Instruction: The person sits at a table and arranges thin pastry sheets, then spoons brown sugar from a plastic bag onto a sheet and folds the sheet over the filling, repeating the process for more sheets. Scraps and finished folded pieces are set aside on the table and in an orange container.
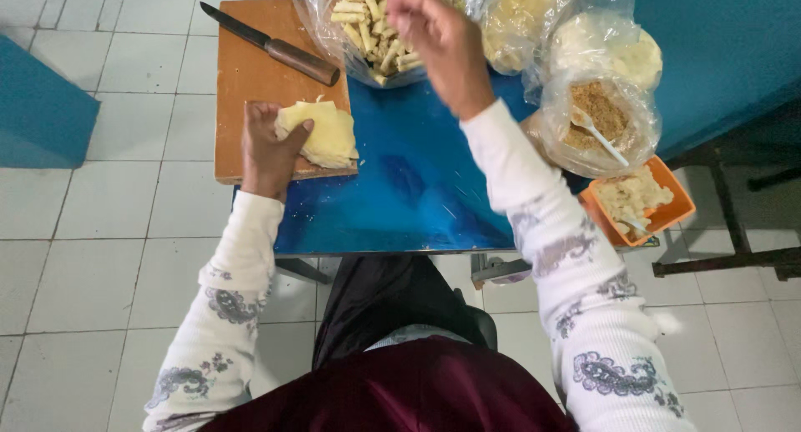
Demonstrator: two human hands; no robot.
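Observation:
My left hand [269, 146] rests on a wooden cutting board [250, 73], its thumb pressing the edge of a stack of pale yellow dough sheets [327, 134]. My right hand [434, 31] is raised over a clear plastic bag of thin rolled pastry sticks [375, 40] at the far side of the small blue table [417, 190]. Its fingers are bunched together; whether they pinch anything is hidden. Both arms wear white patterned sleeves.
A knife with a brown handle [271, 45] lies across the board's far end. Bags of pale dough [521, 19], a bag of brown crumbs with a white spoon [596, 115] and an orange tub of filling [642, 198] crowd the table's right. White tiled floor surrounds it.

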